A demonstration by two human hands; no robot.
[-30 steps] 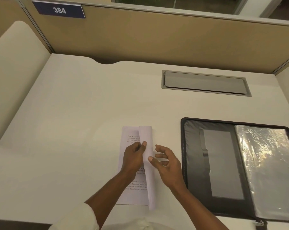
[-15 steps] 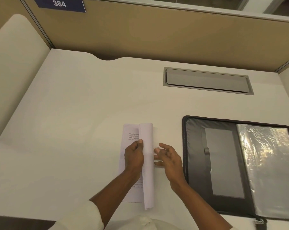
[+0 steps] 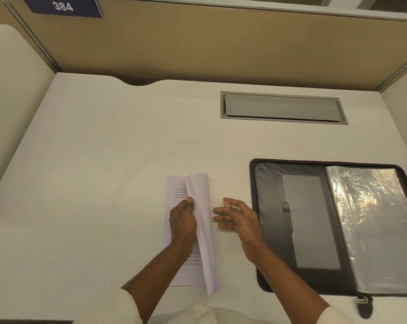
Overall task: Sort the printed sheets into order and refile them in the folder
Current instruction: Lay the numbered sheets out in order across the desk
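- The left hand (image 3: 182, 220) lies on the printed sheets (image 3: 201, 192). Its fingers are curled and its thumb tip pinches the edge of the upper sheets.
- Those upper sheets are turned over into a long roll just to the right of this hand. The roll runs from beyond the fingertips back past the wrist.
- Under the hand and to its left, the bottom sheet (image 3: 172, 206) lies flat on the desk (image 3: 104, 183). Lines of small print show beyond the thumb and again beside the forearm.
- The right hand (image 3: 238, 218) is just right of the roll with a narrow gap between them. Its fingers are loosely spread, point left toward the paper and hold nothing. Whether it touches the desk cannot be told.
- The folder (image 3: 268, 183) lies open on the desk just to the right of the right hand, dark with a zip round its edge.
- A flat grey pocket (image 3: 310, 220) sits on the folder half nearer the hand, and a shiny clear sleeve (image 3: 373, 218) covers the farther half.
- The zip pull (image 3: 361, 300) hangs at the folder's near corner, right of the right forearm.
- Well beyond both hands are a grey hatch (image 3: 282, 107) set into the desk and a tan partition (image 3: 221, 47) with a blue plate reading 384 (image 3: 63, 7).
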